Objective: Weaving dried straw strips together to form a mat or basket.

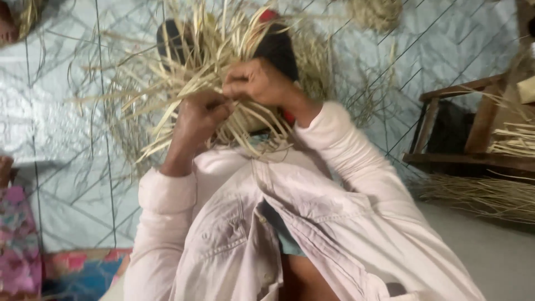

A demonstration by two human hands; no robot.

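Frame is motion-blurred; fingers hard to separate. Left hand (199,114) and right hand (253,82) sit close together, far centre, both curled shut and pinching pale straw strips (184,72) at the middle of a half-woven bundle. Exact number of strips in each grip: cannot tell. Bundle fans out left and far, loose ends splayed, flat, thin and dry-looking. A dark object with a red patch (276,44) sits behind the straw, mostly hidden; what it is, cannot tell. Woven core under the hands also covered by them.

Near centre: pale pink button shirt (267,223), creased, sleeves pushed up the forearms; lower edge cut off by the frame.

Floor is a pale bluish sheet (67,184) with thin dark line pattern, slightly shiny. Right: brown wooden frame (479,117), partly cut off, with more straw (485,195) heaped under and on it. Near left: floral pink cloth (16,245), another person's, cropped at the edge.
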